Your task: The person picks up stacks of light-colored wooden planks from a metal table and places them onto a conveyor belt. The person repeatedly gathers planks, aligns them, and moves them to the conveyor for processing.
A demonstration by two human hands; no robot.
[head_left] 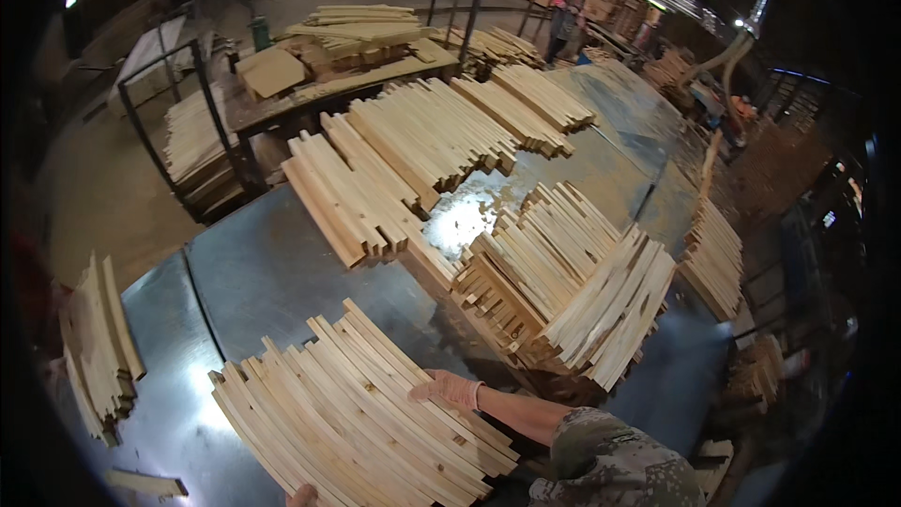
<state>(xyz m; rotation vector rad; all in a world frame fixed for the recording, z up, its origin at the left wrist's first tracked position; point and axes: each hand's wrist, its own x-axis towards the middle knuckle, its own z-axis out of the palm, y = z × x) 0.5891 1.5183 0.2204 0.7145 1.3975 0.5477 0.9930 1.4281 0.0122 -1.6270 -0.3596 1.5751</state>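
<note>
A wide row of pale wooden strips [357, 404] lies side by side in front of me, above the metal tabletop. My right hand [449, 390], in a pinkish glove, grips the right edge of this row, its forearm in a camouflage sleeve. At the lower edge of the view, only a small part of my left hand [302, 496] shows, closed against the near left side of the same strips. The rest of that hand is out of view. Right of the row stands a stack of strips [605, 310], its upper layers lying at different angles.
More rows of strips [432, 131] lie across the far part of the metal table [263, 244]. A small bundle [99, 347] rests at the left, near a loose strip [145, 483]. Beyond are a black metal frame [202, 122] and a person [565, 19] standing far back.
</note>
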